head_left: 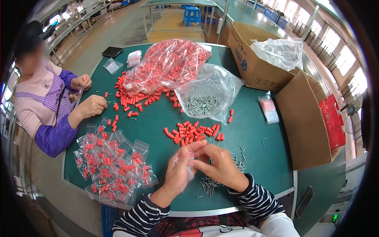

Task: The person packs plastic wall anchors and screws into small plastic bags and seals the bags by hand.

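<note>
My left hand (pixel 176 173) is closed around a small clear zip bag (pixel 190 172), partly hidden by the fingers. My right hand (pixel 221 165) is closed too, its thumb and fingers pinching at the same bag. What the bag contains I cannot make out. Just beyond my hands lies a loose pile of red plastic caps (pixel 192 132). Metal screws (pixel 209 184) are scattered under and beside my right hand. To the left, a heap of filled zip bags (pixel 112 166) holds red caps and screws.
A big bag of red caps (pixel 169 63) and an open bag of screws (pixel 203 103) stand behind. Cardboard boxes (pixel 256 67) line the right side, near a pack of zip bags (pixel 269 110). A co-worker (pixel 51 91) works at the left edge. A phone (pixel 304 202) lies at lower right.
</note>
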Demonstrator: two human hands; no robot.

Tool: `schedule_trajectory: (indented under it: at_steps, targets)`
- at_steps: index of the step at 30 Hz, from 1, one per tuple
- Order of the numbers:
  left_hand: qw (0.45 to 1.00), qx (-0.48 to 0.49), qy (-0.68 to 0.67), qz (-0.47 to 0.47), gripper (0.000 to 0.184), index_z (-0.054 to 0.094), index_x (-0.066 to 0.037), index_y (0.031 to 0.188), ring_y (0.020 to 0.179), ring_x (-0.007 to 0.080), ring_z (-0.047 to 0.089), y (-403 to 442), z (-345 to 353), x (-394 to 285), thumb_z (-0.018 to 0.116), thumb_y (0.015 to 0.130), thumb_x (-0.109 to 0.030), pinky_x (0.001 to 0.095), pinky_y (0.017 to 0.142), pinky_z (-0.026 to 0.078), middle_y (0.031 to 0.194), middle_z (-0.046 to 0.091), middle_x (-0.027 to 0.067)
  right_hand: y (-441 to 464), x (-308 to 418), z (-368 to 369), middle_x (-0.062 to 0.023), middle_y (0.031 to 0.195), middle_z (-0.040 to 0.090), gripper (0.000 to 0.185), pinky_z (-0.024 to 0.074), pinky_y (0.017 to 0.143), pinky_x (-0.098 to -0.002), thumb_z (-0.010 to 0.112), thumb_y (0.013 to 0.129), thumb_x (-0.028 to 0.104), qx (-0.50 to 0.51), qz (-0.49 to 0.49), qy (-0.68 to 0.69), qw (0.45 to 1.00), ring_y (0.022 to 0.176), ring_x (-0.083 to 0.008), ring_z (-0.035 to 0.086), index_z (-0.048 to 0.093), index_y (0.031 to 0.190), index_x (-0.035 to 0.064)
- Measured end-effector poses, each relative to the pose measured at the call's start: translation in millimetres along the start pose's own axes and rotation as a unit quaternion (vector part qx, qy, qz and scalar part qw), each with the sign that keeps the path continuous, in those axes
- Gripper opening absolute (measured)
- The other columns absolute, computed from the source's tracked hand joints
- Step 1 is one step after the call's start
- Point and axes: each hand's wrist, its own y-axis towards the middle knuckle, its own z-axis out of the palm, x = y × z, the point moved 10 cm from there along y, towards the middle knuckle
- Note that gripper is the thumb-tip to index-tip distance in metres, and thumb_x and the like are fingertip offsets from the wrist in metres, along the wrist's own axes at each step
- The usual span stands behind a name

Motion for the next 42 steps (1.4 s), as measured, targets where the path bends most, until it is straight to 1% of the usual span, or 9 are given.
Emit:
schedule_trajectory:
  at_steps: [7, 12, 15, 20, 21, 27, 29, 32, 42]
  targets:
    - [1.000, 0.003, -0.004, -0.007, 0.047, 0.053, -0.003, 0.127, 0.104, 0.0142, 0.062, -2.4, 2.1, 12.8, 0.046, 0.104, -0.044, 0.0202, 0.060, 0.047, 0.140, 0.053, 0.0158, -8.7, -4.8, 3.6, -0.0135, 0.081, 0.063, 0.015, 0.0491, 0.060, -0.0331, 0.072, 0.084, 0.006, -0.043, -0.018, 0.110, 0.993, 0.068, -0.0224, 0.064, 0.065, 0.095, -0.0021]
    - [1.000, -0.024, 0.004, -0.013, 0.048, 0.054, -0.001, 0.126, 0.105, 0.0178, 0.064, 2.1, -5.8, 13.1, 0.046, 0.104, -0.044, 0.0253, 0.067, 0.056, 0.138, 0.055, 0.0163, -10.3, -4.3, -3.8, -0.0138, 0.084, 0.066, 0.010, 0.0508, 0.063, -0.0300, 0.067, 0.090, 0.005, -0.103, -0.089, 0.050, 0.990, 0.069, -0.0203, 0.065, 0.065, 0.098, -0.0024]
    - [0.999, -0.048, 0.000, -0.020, 0.050, 0.054, 0.001, 0.126, 0.104, 0.0192, 0.065, 3.8, -10.6, 10.9, 0.046, 0.104, -0.043, 0.0277, 0.069, 0.059, 0.134, 0.058, 0.0169, -12.5, -26.8, -8.3, -0.0091, 0.081, 0.068, 0.010, 0.0503, 0.063, -0.0269, 0.065, 0.093, 0.007, -0.076, 0.058, 0.128, 0.987, 0.068, -0.0139, 0.064, 0.065, 0.098, -0.0020]
    - [0.988, -0.114, 0.087, -0.056, 0.052, 0.057, 0.003, 0.125, 0.089, 0.0130, 0.064, 1.0, -24.5, 12.9, 0.048, 0.104, -0.044, 0.0225, 0.058, 0.051, 0.119, 0.066, 0.0136, -19.2, -57.0, -18.7, -0.0026, 0.080, 0.068, 0.011, 0.0493, 0.063, -0.0235, 0.066, 0.094, 0.008, -0.105, 0.099, 0.220, 0.965, 0.071, -0.0073, 0.061, 0.066, 0.098, -0.0022]
    - [0.990, -0.105, 0.061, -0.068, 0.044, 0.059, 0.003, 0.124, 0.083, 0.0090, 0.062, -1.2, -22.4, 11.6, 0.055, 0.103, -0.035, 0.0198, 0.056, 0.045, 0.112, 0.068, 0.0108, -20.6, -59.4, -20.3, -0.0024, 0.079, 0.068, 0.011, 0.0491, 0.063, -0.0233, 0.066, 0.094, 0.008, -0.102, 0.104, 0.223, 0.964, 0.071, -0.0073, 0.061, 0.066, 0.098, -0.0023]
    - [0.981, -0.094, 0.167, -0.040, 0.023, 0.070, 0.003, 0.109, 0.074, 0.0052, 0.058, -2.4, -17.1, 8.2, 0.073, 0.091, -0.011, 0.0180, 0.059, 0.043, 0.094, 0.071, 0.0071, -21.8, -48.1, -21.2, -0.0024, 0.079, 0.067, 0.015, 0.0471, 0.060, -0.0244, 0.069, 0.092, 0.010, -0.053, 0.075, 0.177, 0.980, 0.068, -0.0070, 0.059, 0.067, 0.102, -0.0008]
    - [0.972, -0.082, 0.220, 0.004, 0.019, 0.072, 0.003, 0.102, 0.072, 0.0059, 0.058, -1.0, -17.7, 2.7, 0.074, 0.090, -0.011, 0.0194, 0.060, 0.044, 0.089, 0.070, 0.0063, -22.5, -47.8, -19.2, -0.0039, 0.080, 0.067, 0.015, 0.0467, 0.061, -0.0272, 0.071, 0.090, 0.010, -0.027, 0.099, 0.169, 0.980, 0.070, -0.0103, 0.060, 0.068, 0.101, 0.0006]
    - [0.940, -0.076, 0.326, 0.073, 0.015, 0.072, 0.003, 0.094, 0.071, 0.0081, 0.059, -4.6, -13.3, -16.4, 0.077, 0.087, -0.009, 0.0218, 0.061, 0.046, 0.085, 0.069, 0.0062, -21.4, -29.4, -42.1, -0.0051, 0.083, 0.066, 0.012, 0.0473, 0.064, -0.0282, 0.071, 0.088, 0.009, -0.158, -0.006, 0.124, 0.980, 0.076, -0.0150, 0.062, 0.069, 0.097, 0.0009]
    - [0.830, -0.034, 0.489, 0.267, 0.017, 0.067, 0.000, 0.081, 0.068, 0.0158, 0.063, -16.3, 13.3, -40.3, 0.082, 0.075, 0.001, 0.0272, 0.061, 0.050, 0.079, 0.067, 0.0086, -21.8, -15.9, -24.8, -0.0096, 0.086, 0.067, 0.011, 0.0495, 0.069, -0.0306, 0.071, 0.087, 0.007, -0.035, -0.010, 0.113, 0.993, 0.077, -0.0193, 0.063, 0.070, 0.094, -0.0014]
